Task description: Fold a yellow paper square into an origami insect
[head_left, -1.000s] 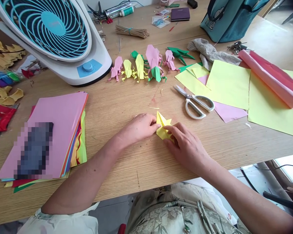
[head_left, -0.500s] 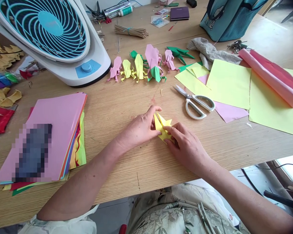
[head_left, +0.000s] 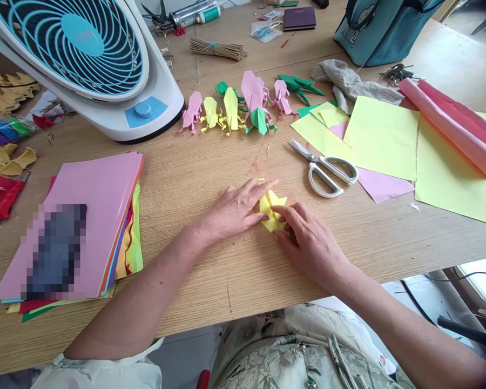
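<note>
Straight in, took in the wood-grained table (head_left: 174, 189) beneath the scissors (head_left: 314, 160). Caught the white-and-blue fan (head_left: 82, 35) far left of the scissors, round and ribbed like a swirl. Spotted the teal bag (head_left: 392, 38), mesh-sided, beyond the scissors and off to the right. Then saw the paper stack (head_left: 97, 210), smooth pink on top, left of the scissors and nearer the body, and flat yellow sheets (head_left: 383, 140) just right of the scissors, under a glossy pink-and-red roll (head_left: 453, 127).

Now, down to the hands! Came in with the left hand (head_left: 235, 210) from the left, fingers stretched out over the paper, thumb on its near part. Matched it with the right hand (head_left: 310, 237), curled, holding the right side between index finger and thumb.

Noted crisp, bent-legged paper figures (head_left: 253, 92) in a row, beyond the scissors to the left. And right between the hands, found the folded yellow piece (head_left: 271, 222), left of the scissors and nearer the body: thin, sharp-creased, pointed at the far end, long axis roughly away from the body, neither hand clearly nearer, both touching.
</note>
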`<state>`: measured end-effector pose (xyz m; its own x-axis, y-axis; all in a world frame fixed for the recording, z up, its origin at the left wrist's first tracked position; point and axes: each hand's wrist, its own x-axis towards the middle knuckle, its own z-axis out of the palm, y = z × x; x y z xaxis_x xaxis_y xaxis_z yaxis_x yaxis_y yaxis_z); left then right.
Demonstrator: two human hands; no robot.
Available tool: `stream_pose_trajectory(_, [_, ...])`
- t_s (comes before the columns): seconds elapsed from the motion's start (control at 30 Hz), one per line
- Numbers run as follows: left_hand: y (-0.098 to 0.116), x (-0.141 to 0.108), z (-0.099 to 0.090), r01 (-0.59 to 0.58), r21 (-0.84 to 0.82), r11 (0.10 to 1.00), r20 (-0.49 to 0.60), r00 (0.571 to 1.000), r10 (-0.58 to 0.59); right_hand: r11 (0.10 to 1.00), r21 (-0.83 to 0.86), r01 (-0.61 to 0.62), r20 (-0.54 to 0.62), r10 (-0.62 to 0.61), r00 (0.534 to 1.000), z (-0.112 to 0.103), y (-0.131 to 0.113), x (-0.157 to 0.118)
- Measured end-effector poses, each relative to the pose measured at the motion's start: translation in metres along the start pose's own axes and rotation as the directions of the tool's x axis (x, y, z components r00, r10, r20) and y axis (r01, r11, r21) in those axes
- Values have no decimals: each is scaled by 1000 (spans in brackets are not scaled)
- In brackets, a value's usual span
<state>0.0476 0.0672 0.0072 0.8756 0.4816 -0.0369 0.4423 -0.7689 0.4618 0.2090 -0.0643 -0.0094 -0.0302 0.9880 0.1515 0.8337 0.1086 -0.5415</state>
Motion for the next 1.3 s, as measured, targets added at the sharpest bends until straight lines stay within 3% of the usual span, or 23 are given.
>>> stream_pose_trajectory(0.53, [-13,1,9,1,119,993,-172,985,20,999,-1,41,-4,-41,999,0,1,0])
stream_pose_trajectory(0.67, [-2,-7,10,-10,152,988,-327,943,59,1000,0,20,11,-20,1000,0,0,1])
stream_pose_trajectory(0.77, [6,-21,9,-53,278,959,-417,893,171,1000,0,20,9,-20,1000,1,-1,1])
stream_pose_trajectory(0.87, [9,-38,10,-139,337,931,-397,876,275,1000,-11,29,5,-29,1000,1,0,2])
stream_pose_trajectory(0.97, [8,-49,13,-165,405,900,-291,909,298,999,-13,32,1,-32,999,0,0,2])
stream_pose_trajectory(1.3, [11,-49,14,-184,554,812,-152,937,315,999,-1,34,-3,-34,999,0,-1,1])
